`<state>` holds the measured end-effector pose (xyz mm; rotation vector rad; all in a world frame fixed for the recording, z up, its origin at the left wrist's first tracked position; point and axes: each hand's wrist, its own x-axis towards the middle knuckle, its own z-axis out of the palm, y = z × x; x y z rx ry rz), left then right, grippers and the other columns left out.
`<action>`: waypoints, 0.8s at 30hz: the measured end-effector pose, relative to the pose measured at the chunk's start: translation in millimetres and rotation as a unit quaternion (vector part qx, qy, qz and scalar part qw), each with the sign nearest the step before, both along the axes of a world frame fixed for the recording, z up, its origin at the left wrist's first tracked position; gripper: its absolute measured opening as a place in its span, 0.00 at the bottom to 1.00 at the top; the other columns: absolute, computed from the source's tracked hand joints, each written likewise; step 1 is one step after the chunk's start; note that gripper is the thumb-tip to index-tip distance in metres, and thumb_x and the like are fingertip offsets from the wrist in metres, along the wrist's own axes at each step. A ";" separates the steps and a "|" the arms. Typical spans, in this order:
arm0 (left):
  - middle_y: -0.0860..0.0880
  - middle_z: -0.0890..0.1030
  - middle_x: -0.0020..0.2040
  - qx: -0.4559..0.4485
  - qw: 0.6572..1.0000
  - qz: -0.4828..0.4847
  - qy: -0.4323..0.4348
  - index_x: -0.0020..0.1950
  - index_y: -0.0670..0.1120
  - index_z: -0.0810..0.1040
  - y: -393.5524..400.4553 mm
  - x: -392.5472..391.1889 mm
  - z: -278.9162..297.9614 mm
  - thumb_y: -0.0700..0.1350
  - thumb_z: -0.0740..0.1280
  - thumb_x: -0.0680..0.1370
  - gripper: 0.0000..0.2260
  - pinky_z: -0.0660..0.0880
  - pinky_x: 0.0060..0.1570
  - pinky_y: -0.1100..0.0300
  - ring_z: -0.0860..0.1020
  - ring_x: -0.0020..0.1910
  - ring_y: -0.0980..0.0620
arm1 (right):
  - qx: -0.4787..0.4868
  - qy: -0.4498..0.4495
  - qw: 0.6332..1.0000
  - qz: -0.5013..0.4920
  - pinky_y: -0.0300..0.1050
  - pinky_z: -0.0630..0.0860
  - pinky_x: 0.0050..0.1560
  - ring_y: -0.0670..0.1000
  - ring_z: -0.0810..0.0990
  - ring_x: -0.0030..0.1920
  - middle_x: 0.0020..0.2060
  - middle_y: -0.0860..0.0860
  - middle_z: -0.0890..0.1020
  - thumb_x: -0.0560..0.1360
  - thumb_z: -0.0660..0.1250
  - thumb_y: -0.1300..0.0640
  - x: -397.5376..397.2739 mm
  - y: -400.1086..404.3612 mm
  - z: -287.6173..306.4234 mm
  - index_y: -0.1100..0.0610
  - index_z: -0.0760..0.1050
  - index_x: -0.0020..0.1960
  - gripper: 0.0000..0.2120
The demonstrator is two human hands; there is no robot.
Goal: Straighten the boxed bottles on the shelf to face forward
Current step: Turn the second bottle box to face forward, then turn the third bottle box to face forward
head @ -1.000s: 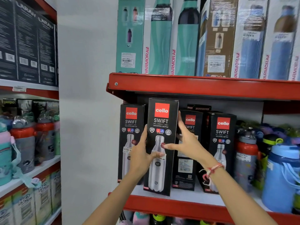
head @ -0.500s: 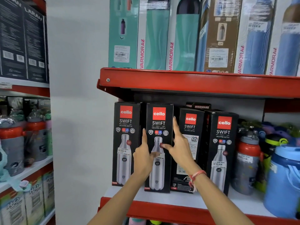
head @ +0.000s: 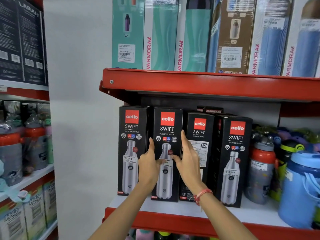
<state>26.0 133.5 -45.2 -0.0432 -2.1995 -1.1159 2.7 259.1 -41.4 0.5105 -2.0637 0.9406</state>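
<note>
Black box, second from left [head: 167,153]: stands upright on the white shelf board [head: 190,207], its front with the red cello logo and bottle picture turned toward me; I see it between my two hands.
Left hand [head: 149,168]: I see it against the box's left edge, fingers pointing up, thumb lying across the front near the price sticker; pressed on the box rather than closed round it.
Right hand [head: 187,163]: I see it at the box's right edge, fingers stretched upward and apart, thumb reaching onto the front; a red thread band sits on the wrist.
First box [head: 132,149]: just left, front facing out, touching or nearly touching the held one.
Third box [head: 199,153]: just right, shows a text panel with a small logo, partly hidden by my right hand.
Fourth box [head: 233,160]: farther right, front angled slightly left.
Red shelf edge [head: 199,84]: above the row, carrying tall teal, brown and blue cartons.
Loose bottles [head: 261,170]: right of the boxes, red-topped and blue ones.
</note>
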 end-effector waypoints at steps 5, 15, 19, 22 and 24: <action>0.42 0.81 0.53 -0.051 0.998 0.040 0.008 0.77 0.46 0.52 2.5 -4.4 -5.7 0.36 0.68 0.76 0.36 0.78 0.50 0.56 0.78 0.41 0.53 | 0.008 0.015 1.000 -0.003 0.46 0.78 0.58 0.51 0.78 0.60 0.71 0.53 0.69 0.74 0.69 0.56 4.3 7.6 -6.0 0.51 0.55 0.76 0.35; 0.43 0.70 0.72 -0.048 0.987 0.058 0.142 0.71 0.41 0.68 14.8 8.6 -6.7 0.37 0.66 0.77 0.22 0.64 0.68 0.58 0.68 0.71 0.46 | -0.115 -0.078 0.961 -0.238 0.61 0.70 0.57 0.63 0.64 0.62 0.68 0.65 0.63 0.66 0.74 0.46 4.3 9.8 -20.4 0.60 0.48 0.77 0.50; 0.44 0.74 0.66 -0.073 0.971 0.045 0.223 0.66 0.41 0.73 25.9 14.8 -7.0 0.35 0.68 0.76 0.19 0.57 0.65 0.75 0.69 0.65 0.53 | -0.111 -0.115 0.970 -0.181 0.56 0.72 0.55 0.63 0.65 0.60 0.67 0.65 0.62 0.66 0.76 0.49 6.8 20.1 -13.3 0.59 0.43 0.77 0.54; 0.47 0.78 0.58 -0.047 0.974 0.011 0.221 0.63 0.43 0.76 31.4 15.3 -10.8 0.38 0.67 0.77 0.14 0.72 0.61 0.62 0.75 0.56 0.53 | -0.122 -0.118 0.975 -0.145 0.54 0.70 0.58 0.62 0.63 0.64 0.68 0.63 0.61 0.64 0.77 0.49 19.3 36.9 -11.0 0.56 0.41 0.77 0.56; 0.49 0.79 0.56 0.018 0.983 -0.035 0.182 0.62 0.45 0.76 37.2 17.6 -12.1 0.40 0.68 0.77 0.14 0.77 0.57 0.54 0.78 0.53 0.53 | -0.131 -0.107 0.980 -0.108 0.54 0.70 0.60 0.60 0.64 0.65 0.67 0.60 0.62 0.63 0.77 0.48 30.0 50.7 -13.8 0.52 0.41 0.77 0.57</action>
